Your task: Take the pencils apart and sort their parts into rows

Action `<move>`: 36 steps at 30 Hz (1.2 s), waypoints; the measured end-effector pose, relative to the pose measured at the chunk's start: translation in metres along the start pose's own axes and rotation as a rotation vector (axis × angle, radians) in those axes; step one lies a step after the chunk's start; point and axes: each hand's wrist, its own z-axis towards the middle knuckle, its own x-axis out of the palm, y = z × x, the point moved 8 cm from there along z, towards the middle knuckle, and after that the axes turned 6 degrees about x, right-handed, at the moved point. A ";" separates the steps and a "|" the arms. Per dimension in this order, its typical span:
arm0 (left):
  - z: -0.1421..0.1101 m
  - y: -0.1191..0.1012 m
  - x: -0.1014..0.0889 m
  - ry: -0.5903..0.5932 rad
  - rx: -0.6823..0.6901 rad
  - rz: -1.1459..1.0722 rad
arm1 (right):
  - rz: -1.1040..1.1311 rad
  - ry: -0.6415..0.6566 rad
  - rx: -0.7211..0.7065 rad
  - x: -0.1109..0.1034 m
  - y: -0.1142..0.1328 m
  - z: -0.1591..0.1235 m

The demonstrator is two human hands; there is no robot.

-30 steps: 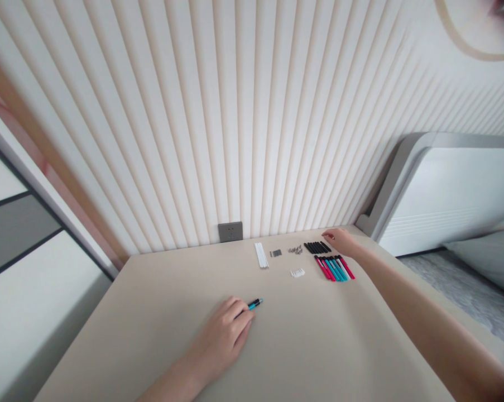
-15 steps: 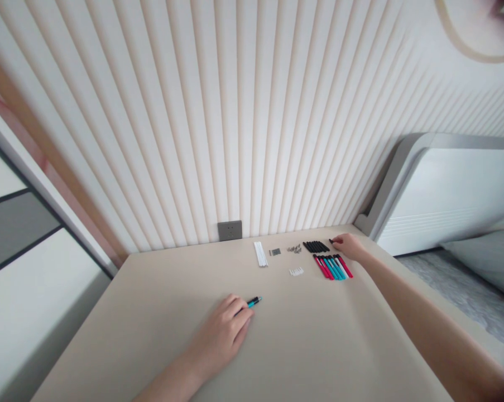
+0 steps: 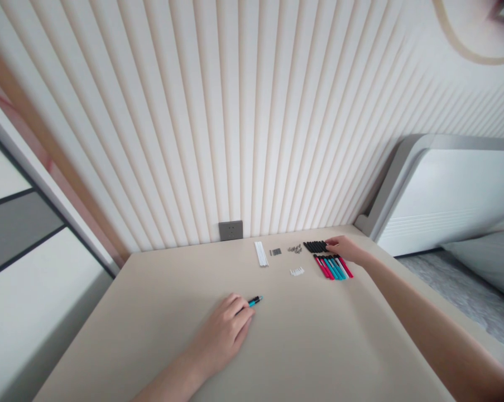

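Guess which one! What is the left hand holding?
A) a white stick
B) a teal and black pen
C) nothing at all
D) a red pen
B. The left hand is curled around a teal and black pen, and the pen's end pokes out of its grip.

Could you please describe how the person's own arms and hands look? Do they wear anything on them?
The left hand and the right hand are bare, without gloves. The left forearm and the right forearm are bare too, with no sleeve in view. No watch, bracelet, ring, cable or marking shows on them.
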 end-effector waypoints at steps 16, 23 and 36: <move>0.000 0.000 0.000 0.009 0.002 0.011 | -0.005 -0.065 0.004 0.000 0.002 -0.005; -0.001 0.001 0.000 -0.021 0.014 0.045 | -0.012 -0.108 0.000 0.001 0.007 -0.012; -0.005 0.018 -0.004 -0.087 -0.226 0.161 | 0.037 -0.322 -0.564 0.040 0.161 -0.134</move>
